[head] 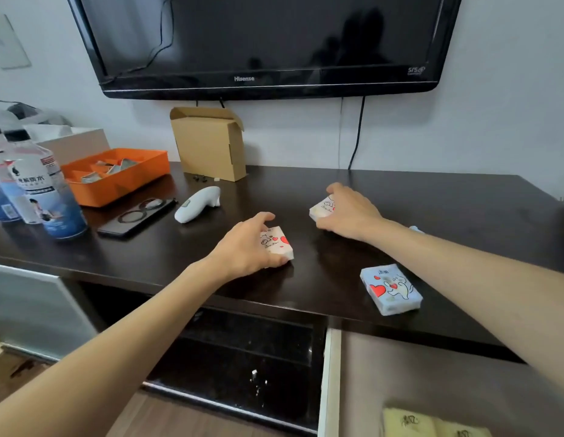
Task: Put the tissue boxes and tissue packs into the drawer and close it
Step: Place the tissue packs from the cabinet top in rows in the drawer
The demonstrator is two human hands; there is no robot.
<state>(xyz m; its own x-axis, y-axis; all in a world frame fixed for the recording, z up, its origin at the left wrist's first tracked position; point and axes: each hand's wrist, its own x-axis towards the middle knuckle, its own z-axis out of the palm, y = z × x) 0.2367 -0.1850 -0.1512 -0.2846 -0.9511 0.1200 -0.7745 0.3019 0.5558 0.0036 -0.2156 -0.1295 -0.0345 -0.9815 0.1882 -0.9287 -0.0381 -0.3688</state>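
Note:
On the dark cabinet top (447, 216), my left hand (246, 247) is closed around a white tissue pack with red hearts (279, 244). Farther right, my right hand (347, 212) grips a second white tissue pack (320, 209), mostly hidden under the fingers. A blue tissue pack with a heart and a cartoon cat (390, 289) lies loose near the front edge, under my right forearm. The drawer (332, 383) stands open at the bottom right, with yellow tissue packs (432, 424) inside. A small blue corner (416, 229) shows behind my right forearm.
Two water bottles (38, 184), an orange tray (117, 175), a black phone (137, 216), a white handheld device (197, 205) and a cardboard box (211, 143) occupy the left and back. A black TV (258, 42) hangs above. An open black compartment (243, 357) lies left of the drawer.

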